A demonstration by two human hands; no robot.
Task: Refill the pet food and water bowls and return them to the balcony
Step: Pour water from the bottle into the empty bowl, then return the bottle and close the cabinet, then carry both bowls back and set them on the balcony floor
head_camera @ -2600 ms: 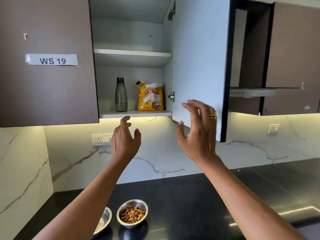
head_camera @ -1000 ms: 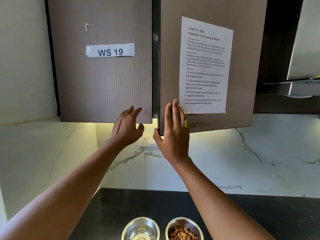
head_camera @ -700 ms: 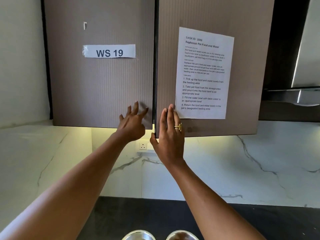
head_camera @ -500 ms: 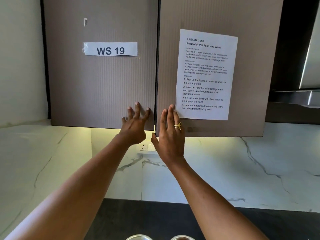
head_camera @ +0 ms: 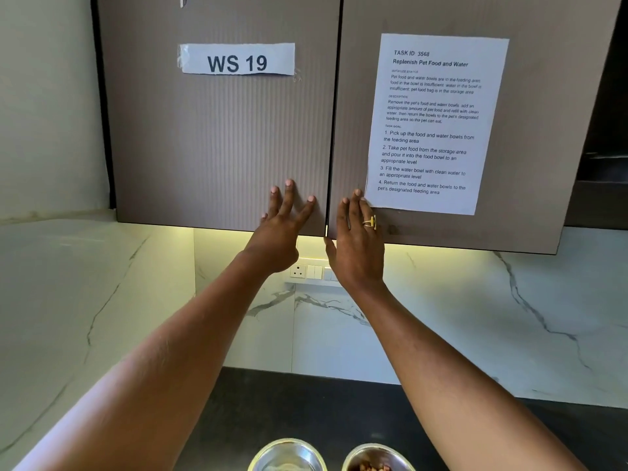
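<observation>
**Both hands flat on shut cabinet doors, bowls on table below**

Head view: two brown ribbed wall cabinet doors fill the top of frame, both shut, thin dark gap between them. Left hand [head_camera: 278, 232] is spread, fingers fanned, fingertips [head_camera: 289, 183] touching the lower right corner of the left door [head_camera: 217, 137]. Right hand [head_camera: 356, 246] is open and flat, fingers together, pressed on the lower left corner of the right door [head_camera: 530, 130]; holds nothing. Gold ring [head_camera: 370, 222] on one right finger. Neither hand grips anything.

Paper label [head_camera: 237, 60] reading "WS 19" is taped on the left door, upper middle. Printed task sheet [head_camera: 435, 124] headed "Replenish Pet Food and Water" is taped on the right door; right fingertips touch its lower left corner.

Under the cabinets: lit strip, white marble-look backsplash [head_camera: 458, 317], wall socket [head_camera: 298, 270] with switches just beside it, partly hidden by the hands.

Near edge, bottom of frame: dark table [head_camera: 306, 402]. Two steel bowls side by side, both cut off by the frame. Left bowl [head_camera: 289, 453] looks shiny inside, contents cannot tell. Right bowl [head_camera: 377, 458] has brown kibble [head_camera: 370, 467] in it. Bowls are near each other, between the two forearms, well below the hands.
</observation>
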